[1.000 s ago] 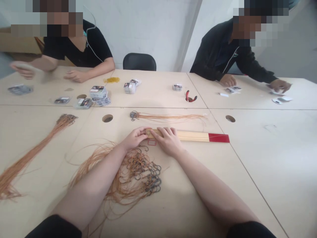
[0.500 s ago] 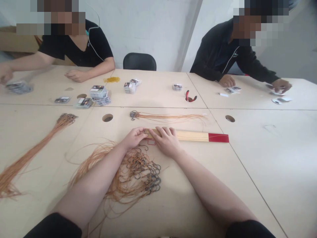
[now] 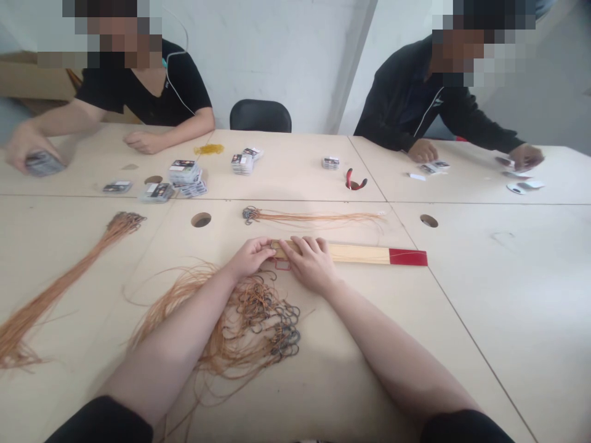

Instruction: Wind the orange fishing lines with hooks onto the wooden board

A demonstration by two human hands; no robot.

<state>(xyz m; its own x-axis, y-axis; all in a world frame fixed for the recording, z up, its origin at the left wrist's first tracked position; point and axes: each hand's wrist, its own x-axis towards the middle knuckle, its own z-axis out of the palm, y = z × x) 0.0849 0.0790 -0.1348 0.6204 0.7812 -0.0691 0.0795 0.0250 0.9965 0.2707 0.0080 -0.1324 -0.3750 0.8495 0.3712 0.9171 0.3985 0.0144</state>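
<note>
A long flat wooden strip (image 3: 360, 253) with a red end lies crosswise on the table, and a thin line runs along it. At its left end my left hand (image 3: 252, 255) is closed in a pinch, with a small dark fish hook (image 3: 273, 246) partly showing at the fingertips. My right hand (image 3: 311, 261) rests on the strip with fingers stretched out flat. A small red-outlined frame (image 3: 282, 264) shows below the strip. Under and beside my left forearm spreads a tangled heap of fish hooks (image 3: 286, 338) on orange lines (image 3: 161, 307).
Beyond the strip lies a bundle of hooked lines (image 3: 314, 216); a larger bundle (image 3: 69, 292) is at left. Two people sit opposite, near stacked small boxes (image 3: 183, 172). Red-handled pliers (image 3: 355, 180) stand in a table hole. Other holes (image 3: 201, 219) pierce the table.
The left co-worker's hand has moved onto a stack of boxes at the far left and grips it. My own hands have barely moved.
</note>
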